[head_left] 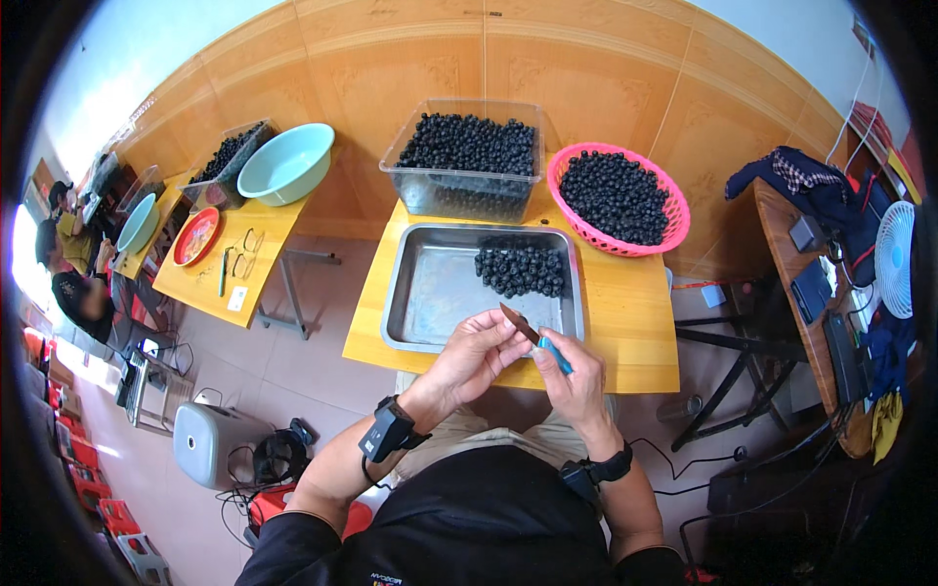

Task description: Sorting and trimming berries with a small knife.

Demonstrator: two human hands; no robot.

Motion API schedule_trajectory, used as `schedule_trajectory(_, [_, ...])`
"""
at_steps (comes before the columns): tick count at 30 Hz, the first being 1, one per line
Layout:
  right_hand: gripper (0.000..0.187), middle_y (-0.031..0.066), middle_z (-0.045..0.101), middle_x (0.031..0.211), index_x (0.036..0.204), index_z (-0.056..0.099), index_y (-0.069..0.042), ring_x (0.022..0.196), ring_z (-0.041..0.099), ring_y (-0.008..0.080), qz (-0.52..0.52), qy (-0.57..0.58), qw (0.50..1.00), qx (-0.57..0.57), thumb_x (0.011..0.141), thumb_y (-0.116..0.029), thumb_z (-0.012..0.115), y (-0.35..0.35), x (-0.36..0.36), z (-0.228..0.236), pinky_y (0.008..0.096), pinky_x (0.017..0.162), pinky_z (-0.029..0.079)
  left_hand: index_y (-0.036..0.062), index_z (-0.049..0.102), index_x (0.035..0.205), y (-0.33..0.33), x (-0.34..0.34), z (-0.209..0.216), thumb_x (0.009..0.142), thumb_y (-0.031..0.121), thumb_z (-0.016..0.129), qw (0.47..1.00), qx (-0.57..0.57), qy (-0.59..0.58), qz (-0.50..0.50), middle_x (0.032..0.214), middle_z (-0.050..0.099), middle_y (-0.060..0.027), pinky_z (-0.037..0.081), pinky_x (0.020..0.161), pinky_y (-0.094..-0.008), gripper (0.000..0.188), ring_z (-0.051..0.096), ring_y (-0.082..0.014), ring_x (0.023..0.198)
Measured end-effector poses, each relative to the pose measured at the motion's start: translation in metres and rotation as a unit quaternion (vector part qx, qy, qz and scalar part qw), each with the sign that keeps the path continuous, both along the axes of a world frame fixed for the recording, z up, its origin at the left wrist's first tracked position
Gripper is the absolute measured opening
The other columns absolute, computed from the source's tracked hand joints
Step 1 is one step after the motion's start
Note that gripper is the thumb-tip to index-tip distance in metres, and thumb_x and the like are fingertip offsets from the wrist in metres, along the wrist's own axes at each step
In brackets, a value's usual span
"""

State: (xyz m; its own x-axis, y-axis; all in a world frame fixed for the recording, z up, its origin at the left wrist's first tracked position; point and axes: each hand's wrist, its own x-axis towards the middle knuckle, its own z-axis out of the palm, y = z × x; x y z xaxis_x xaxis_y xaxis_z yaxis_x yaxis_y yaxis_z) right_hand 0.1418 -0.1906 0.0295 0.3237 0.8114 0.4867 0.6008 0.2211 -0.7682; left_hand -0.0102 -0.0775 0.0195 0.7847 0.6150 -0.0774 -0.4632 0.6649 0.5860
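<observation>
Holding one knife (529,331) over the near edge of the tray (430,293), I'm bending both arms inward. My right hand (578,383) is squeezing the blue handle. My left hand (467,359) is curling by the blade; I can't tell if it's pinching anything. One dark fruit pile (520,272) is lying in the tray; one box (430,191) and one pink basket (676,223) are sitting behind.

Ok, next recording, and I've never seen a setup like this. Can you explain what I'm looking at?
There's no robot, just a person's bare hands. The single picture comes from a wide fisheye camera worn on the head, looking down, so straight edges bend. The right hand holds what looks like a blue-handled knife; the left hand is at its brown blade. On the yellow table, a metal tray holds dark round fruits. Beyond it, a clear bin and pink basket hold more.
</observation>
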Motion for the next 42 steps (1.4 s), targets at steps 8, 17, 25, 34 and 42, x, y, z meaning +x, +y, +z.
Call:
schedule_trajectory(8, [0.033, 0.0170, 0.069, 0.084, 0.109, 0.070, 0.002, 0.069, 0.067, 0.0272, 0.022, 0.027, 0.999, 0.022, 0.096, -0.029, 0.069, 0.009, -0.007, 0.000, 0.0343, 0.062, 0.050, 0.0033, 0.064, 0.109, 0.001, -0.009, 0.001, 0.099, 0.011, 0.062, 1.000, 0.011, -0.010, 0.018, 0.096, 0.067, -0.0028, 0.062, 0.087, -0.0289, 0.012, 0.068, -0.0113, 0.089])
schedule_trajectory(17, [0.037, 0.0050, 0.067, 0.084, 0.115, 0.069, 0.004, 0.073, 0.056, 0.0086, 0.007, 0.159, 0.987, 0.007, 0.097, -0.028, 0.069, 0.018, 0.006, -0.004, 0.0263, 0.064, 0.048, 0.0031, 0.065, 0.104, -0.005, -0.020, 0.016, 0.098, 0.013, 0.065, 0.999, 0.026, -0.019, 0.024, 0.096, 0.066, -0.0044, 0.060, 0.082, -0.0281, 0.011, 0.064, -0.0105, 0.084])
schedule_trajectory(25, [0.035, 0.0097, 0.069, 0.085, 0.116, 0.070, 0.002, 0.074, 0.063, 0.0108, 0.115, 0.096, 0.988, 0.037, 0.093, -0.024, 0.075, 0.025, -0.015, 0.016, 0.0260, 0.065, 0.050, 0.0034, 0.064, 0.105, -0.008, -0.015, 0.006, 0.099, 0.012, 0.064, 1.000, 0.016, 0.019, 0.015, 0.097, 0.067, -0.0038, 0.061, 0.082, -0.0282, 0.010, 0.068, -0.0121, 0.089])
schedule_trajectory(34, [0.022, 0.0012, 0.070, 0.082, 0.100, 0.073, 0.004, 0.073, 0.061, 0.0049, 0.197, 0.356, 0.908, -0.100, 0.094, -0.017, 0.072, 0.016, -0.009, 0.015, 0.0216, 0.064, 0.048, 0.0045, 0.060, 0.103, -0.007, -0.024, 0.001, 0.097, 0.008, 0.065, 0.998, 0.029, -0.012, -0.053, 0.101, 0.070, -0.0078, 0.062, 0.081, -0.0295, 0.008, 0.070, -0.0154, 0.088])
schedule_trajectory(42, [0.022, 0.0009, 0.070, 0.080, 0.097, 0.074, 0.002, 0.074, 0.062, 0.0046, 0.208, 0.342, 0.912, -0.087, 0.094, -0.020, 0.074, 0.016, -0.011, 0.008, 0.0208, 0.063, 0.049, 0.0049, 0.057, 0.100, -0.007, -0.027, 0.007, 0.098, 0.007, 0.065, 0.998, 0.034, 0.014, -0.054, 0.101, 0.071, -0.0085, 0.062, 0.079, -0.0273, 0.008, 0.071, -0.0158, 0.085])
